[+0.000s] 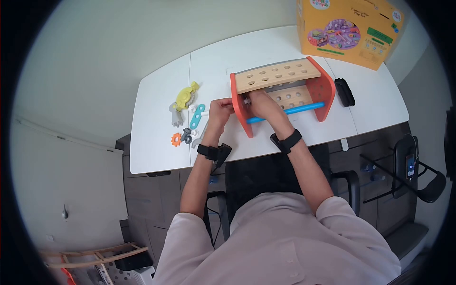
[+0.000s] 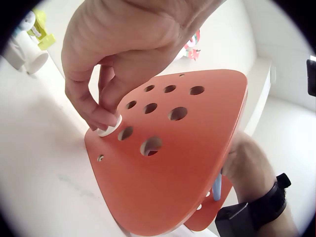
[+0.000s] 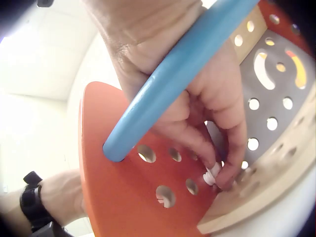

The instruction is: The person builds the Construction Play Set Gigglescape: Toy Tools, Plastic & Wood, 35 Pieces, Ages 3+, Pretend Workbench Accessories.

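Note:
A wooden toy workbench with red side panels [image 1: 239, 111] stands on the table. Outside the left panel, my left hand [image 1: 220, 114] pinches the round head of a white bolt [image 2: 109, 127] set against one of its lower holes. Reaching in past the blue bar [image 3: 168, 84], my right hand [image 3: 219, 98] works on the inner face of that panel. Its thumb and finger pinch a small white ribbed piece [image 3: 211, 175] at a hole, close to the pale perforated board [image 3: 266, 187]. The fingers partly hide this piece, and I cannot tell whether it is a nut or the bolt's end.
Left of the workbench lie a yellow-green toy piece [image 1: 184, 99], a teal strip with holes [image 1: 197, 117], an orange gear [image 1: 176, 139], and a grey wrench [image 1: 198, 138]. A black case [image 1: 345, 92] lies to the right. Behind stands a yellow box [image 1: 349, 35].

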`<state>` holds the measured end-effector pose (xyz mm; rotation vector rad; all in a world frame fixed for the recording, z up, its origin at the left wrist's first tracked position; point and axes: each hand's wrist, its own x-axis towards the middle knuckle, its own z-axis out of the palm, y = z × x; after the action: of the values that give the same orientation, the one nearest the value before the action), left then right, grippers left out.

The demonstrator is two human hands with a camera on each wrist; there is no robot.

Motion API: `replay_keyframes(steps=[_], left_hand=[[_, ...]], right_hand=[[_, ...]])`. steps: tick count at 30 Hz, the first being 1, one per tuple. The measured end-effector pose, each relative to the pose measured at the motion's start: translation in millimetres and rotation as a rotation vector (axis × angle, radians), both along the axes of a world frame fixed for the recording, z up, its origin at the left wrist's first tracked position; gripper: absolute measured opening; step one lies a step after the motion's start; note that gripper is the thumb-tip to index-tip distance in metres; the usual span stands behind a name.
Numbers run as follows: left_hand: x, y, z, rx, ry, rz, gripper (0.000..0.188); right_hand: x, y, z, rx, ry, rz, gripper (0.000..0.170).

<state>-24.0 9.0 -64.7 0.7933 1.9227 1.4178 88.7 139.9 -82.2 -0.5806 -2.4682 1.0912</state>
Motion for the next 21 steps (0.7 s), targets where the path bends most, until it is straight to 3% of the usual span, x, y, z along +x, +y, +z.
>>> replay_keyframes(steps=[7, 11, 14, 16, 19, 21], left_hand=[[-12.3, 1.5, 0.9, 0.063, -0.01, -0.013, 0.02], [-9.0, 6.0, 1.6, 0.058, 0.008, 0.026, 0.018], [-5.2, 3.7, 11.1, -0.094, -0.066, -0.063, 0.015], [-7.6, 3.0, 9.7, -0.08, -0.069, -0.086, 0.015], [-8.5, 2.7, 7.7, -0.057, 0.005, -0.077, 0.016], [-10.4, 2.8, 7.5, -0.052, 0.083, -0.05, 0.017]], right_hand=[[2.0, -0.8, 4.4, -0.169, 0.131, -0.038, 0.042], [4.8, -0.5, 6.0, -0.106, 0.174, -0.077, 0.044], [2.0, 1.0, 7.6, -0.11, 0.105, -0.06, 0.04], [2.4, 0.5, 14.6, -0.112, -0.135, -0.052, 0.034], [-4.2, 4.9, 8.8, -0.052, -0.285, -0.013, 0.03], [-5.6, 6.2, -2.0, -0.036, -0.224, -0.04, 0.028]])
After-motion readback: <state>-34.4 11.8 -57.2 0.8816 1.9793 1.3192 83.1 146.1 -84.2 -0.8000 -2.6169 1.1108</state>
